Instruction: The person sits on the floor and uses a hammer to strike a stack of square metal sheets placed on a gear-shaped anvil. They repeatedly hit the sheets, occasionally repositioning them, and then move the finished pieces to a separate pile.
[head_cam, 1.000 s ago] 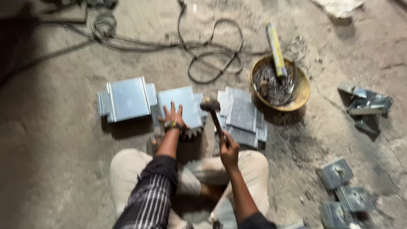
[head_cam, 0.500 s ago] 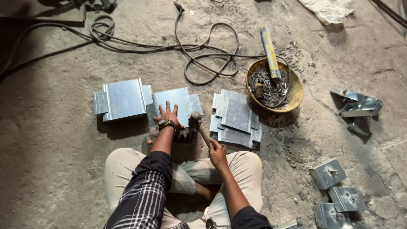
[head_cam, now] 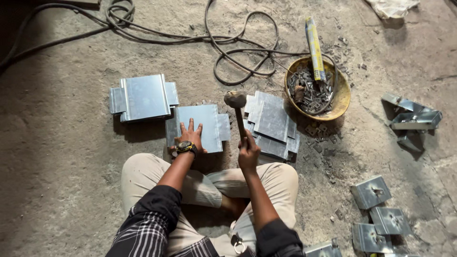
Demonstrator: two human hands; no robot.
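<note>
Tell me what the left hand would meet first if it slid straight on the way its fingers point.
The left hand lies flat on a metal plate, fingers pointing away from the person. Beyond the plate's far edge only bare concrete floor shows, then probably the black cable.

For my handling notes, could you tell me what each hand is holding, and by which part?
The right hand grips a hammer by the lower end of its handle. The left hand holds nothing; it lies flat on a metal sheet.
</note>
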